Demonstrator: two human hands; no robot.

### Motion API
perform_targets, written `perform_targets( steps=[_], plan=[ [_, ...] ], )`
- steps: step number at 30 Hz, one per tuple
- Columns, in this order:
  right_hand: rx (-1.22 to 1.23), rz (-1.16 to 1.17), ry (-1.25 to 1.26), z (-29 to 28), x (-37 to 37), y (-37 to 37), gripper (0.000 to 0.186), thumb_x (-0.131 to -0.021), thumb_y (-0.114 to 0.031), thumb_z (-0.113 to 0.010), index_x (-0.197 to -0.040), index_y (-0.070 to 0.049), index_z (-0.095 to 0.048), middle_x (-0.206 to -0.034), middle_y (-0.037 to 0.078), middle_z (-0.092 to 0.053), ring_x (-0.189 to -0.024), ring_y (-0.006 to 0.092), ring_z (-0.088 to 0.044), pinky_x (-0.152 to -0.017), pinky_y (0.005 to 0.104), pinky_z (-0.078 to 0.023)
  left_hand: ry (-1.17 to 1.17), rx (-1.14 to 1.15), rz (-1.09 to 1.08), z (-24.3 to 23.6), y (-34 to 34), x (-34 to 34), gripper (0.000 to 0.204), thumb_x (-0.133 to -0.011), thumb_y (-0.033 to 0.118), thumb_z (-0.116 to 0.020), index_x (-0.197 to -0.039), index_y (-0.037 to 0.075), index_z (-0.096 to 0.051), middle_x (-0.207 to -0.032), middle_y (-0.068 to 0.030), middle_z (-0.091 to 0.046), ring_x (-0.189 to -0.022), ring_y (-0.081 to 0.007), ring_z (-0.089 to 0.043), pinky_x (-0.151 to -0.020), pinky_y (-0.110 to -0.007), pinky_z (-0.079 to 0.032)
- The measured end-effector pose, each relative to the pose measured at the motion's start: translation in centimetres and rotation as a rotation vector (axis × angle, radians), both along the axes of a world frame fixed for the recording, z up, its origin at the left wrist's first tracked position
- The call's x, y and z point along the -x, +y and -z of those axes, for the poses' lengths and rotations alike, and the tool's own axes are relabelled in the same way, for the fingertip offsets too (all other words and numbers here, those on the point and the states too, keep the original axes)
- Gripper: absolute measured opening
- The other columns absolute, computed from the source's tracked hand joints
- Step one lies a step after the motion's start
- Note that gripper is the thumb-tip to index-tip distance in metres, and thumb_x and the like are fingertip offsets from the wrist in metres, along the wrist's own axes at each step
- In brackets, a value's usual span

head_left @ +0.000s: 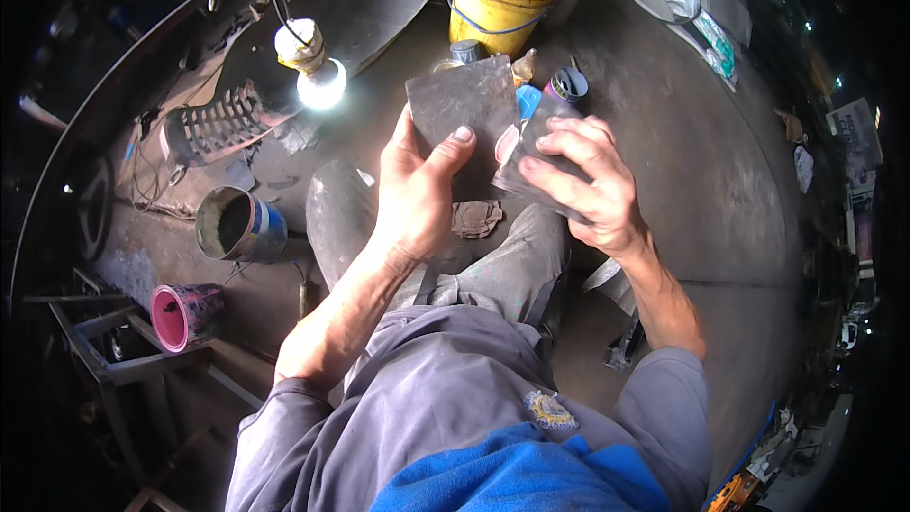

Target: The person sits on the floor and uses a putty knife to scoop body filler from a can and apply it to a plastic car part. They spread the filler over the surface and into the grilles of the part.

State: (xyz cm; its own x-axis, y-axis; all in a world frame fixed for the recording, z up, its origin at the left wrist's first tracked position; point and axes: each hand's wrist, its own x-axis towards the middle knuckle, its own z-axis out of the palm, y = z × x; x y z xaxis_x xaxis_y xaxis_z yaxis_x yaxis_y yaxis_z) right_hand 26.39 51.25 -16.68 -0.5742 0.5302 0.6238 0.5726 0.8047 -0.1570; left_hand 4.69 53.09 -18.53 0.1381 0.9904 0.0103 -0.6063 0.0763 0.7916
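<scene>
My left hand (417, 192) grips a dark, flat square plate (460, 100) by its near left edge, thumb on top. In my right hand (597, 175) is a second dark flat plate (540, 137), tilted, with fingers spread over its face. A patch of pinkish paste (506, 144) shows between the two plates, at the right edge of the left one. Both plates are held above my lap. Whether they touch is hard to tell. Behind them are a blue piece (527, 100) and an open can (569, 83).
A yellow bucket (502, 28) stands beyond my hands. At the left a lit bulb (320, 83) hangs from a cord. Below it are a dark bucket (227, 223), a pink-lined pot (172, 320) and a metal frame (123, 372). A folded brown cloth (477, 218) lies between my legs.
</scene>
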Motion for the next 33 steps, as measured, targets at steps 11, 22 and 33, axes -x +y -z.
perform_targets(
  steps=[11, 22, 33],
  plan=[
    [-0.213, 0.28, -0.014, -0.1, -1.5, 1.4, 0.053, -0.068, -0.013, -0.078, -0.12, -0.016, -0.07, -0.115, 0.012, -0.063, -0.112, 0.0353, -0.06, -0.095, 0.0474, -0.048, -0.148, 0.069, 0.027, 1.7, 0.6, -0.5, 0.041, -0.092, 0.004, -0.06, -0.132, 0.005, -0.049, -0.118, -0.0103, -0.062, -0.105, -0.0216, -0.064, -0.095, -0.039, -0.051],
    [0.098, 0.208, -0.136, 0.8, 2.2, -0.5, 0.041, -0.063, -0.003, -0.067, -0.103, -0.008, -0.072, -0.11, 0.01, -0.065, -0.109, 0.0321, -0.061, -0.091, 0.0427, -0.046, 0.545, -0.548, -0.184, 1.8, 0.7, -0.3, 0.036, -0.098, 0.007, -0.057, -0.133, -0.002, -0.053, -0.114, -0.0192, -0.068, -0.108, -0.0198, -0.064, -0.091, -0.033, -0.05],
    [0.15, 0.157, 0.34, 4.0, 2.6, -0.9, 0.078, -0.071, 0.02, -0.059, -0.14, -0.018, -0.056, -0.132, 0.019, -0.053, -0.119, 0.0369, -0.056, -0.099, 0.04, -0.047, -0.365, 0.223, 0.221, 0.6, 1.1, -0.7, 0.044, -0.093, 0.004, -0.054, -0.135, 0.008, -0.041, -0.117, -0.0124, -0.06, -0.1, -0.0267, -0.066, -0.071, -0.047, -0.061]
  ],
)
